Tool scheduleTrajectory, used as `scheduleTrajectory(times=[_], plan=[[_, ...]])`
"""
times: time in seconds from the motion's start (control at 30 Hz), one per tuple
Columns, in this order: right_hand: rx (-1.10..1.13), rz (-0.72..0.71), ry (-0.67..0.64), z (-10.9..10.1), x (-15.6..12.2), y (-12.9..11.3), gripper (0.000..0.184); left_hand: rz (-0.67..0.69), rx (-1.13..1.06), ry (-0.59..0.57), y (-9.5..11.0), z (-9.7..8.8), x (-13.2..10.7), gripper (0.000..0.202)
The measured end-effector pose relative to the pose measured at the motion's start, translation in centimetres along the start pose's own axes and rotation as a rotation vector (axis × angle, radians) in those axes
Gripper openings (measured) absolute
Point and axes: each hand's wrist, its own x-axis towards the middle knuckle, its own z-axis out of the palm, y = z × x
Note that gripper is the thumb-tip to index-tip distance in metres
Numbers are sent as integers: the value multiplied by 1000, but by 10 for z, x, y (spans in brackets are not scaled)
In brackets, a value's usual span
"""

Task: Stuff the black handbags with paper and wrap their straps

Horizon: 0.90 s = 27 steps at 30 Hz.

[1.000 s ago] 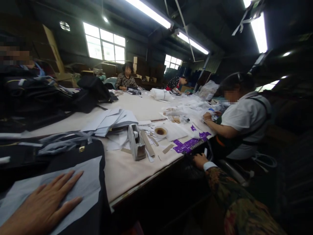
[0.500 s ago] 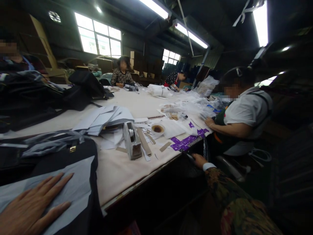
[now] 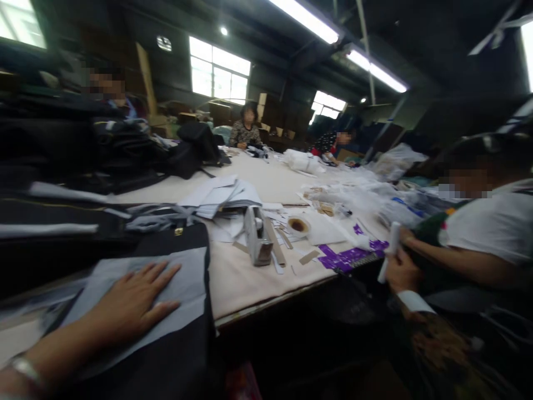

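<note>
My left hand (image 3: 125,308) lies flat, fingers spread, on a sheet of pale paper (image 3: 189,283). The paper rests on a black bag (image 3: 187,339) with a small gold clasp (image 3: 179,231). At the right, past the table edge, my right hand (image 3: 403,272), below a camouflage sleeve with a white cuff, is closed around a white stick-like roll (image 3: 393,239). Blur hides what the roll is made of. A co-worker's hand (image 3: 407,238) is right beside the roll; whether it touches the roll I cannot tell.
On the table (image 3: 233,297) stand a tape dispenser (image 3: 260,244) and a tape roll (image 3: 298,226), near stacked white sheets (image 3: 233,194). Purple tape (image 3: 345,256) covers the table's edge. Clear plastic bags (image 3: 375,194) lie beyond. Black bags (image 3: 195,150) are piled at left; several people sit around.
The view has swung left. My right hand has moved from the taped table edge toward the co-worker, and a white roll now shows in it. My left hand stays flat on the paper.
</note>
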Motion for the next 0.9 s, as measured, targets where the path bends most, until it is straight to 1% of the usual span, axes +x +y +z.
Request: scheduleTrajectory(times=[0.07,0.1,0.13,0.2,0.3,0.37,0.4,0.43,0.47,0.53,0.57,0.63,0.7,0.8,0.9], plan=[[142,-80,7,-1,-3,-52,53,22,-18,-50,11,-15,-10,83],[279,-159,-28,0,-10,-84,51,30,-32,-45,13,-19,-13,85],[393,-231,-66,0,-20,-121,47,47,-50,-37,14,-21,-15,87],[556,-423,-175,-4,-53,-204,41,43,-92,-29,11,-21,-18,91],[815,-730,-417,-19,-122,-333,31,41,-149,3,7,-16,-23,94],[881,-903,-661,-24,-166,-407,29,49,-181,23,6,-13,-27,96],[902,-973,-763,-23,-185,-439,29,54,-196,36,6,-12,-28,97],[915,-1024,-834,-19,-203,-466,30,60,-211,54,6,-11,-30,98],[913,-1044,-900,-12,-217,-488,30,66,-224,75,6,-10,-31,99],[886,-1022,-1013,5,-240,-518,28,84,-245,118,4,-8,-33,99],[863,-994,-1053,15,-248,-528,28,96,-252,138,3,-8,-34,98],[811,-947,-1101,35,-258,-537,25,122,-261,184,0,-8,-37,94],[769,-928,-1113,50,-261,-539,24,154,-270,248,-3,-9,-41,88],[732,-928,-1097,64,-261,-535,28,197,-309,370,-7,-8,-44,73],[707,-961,-1039,74,-263,-530,29,172,-359,459,-9,-3,-43,52]])
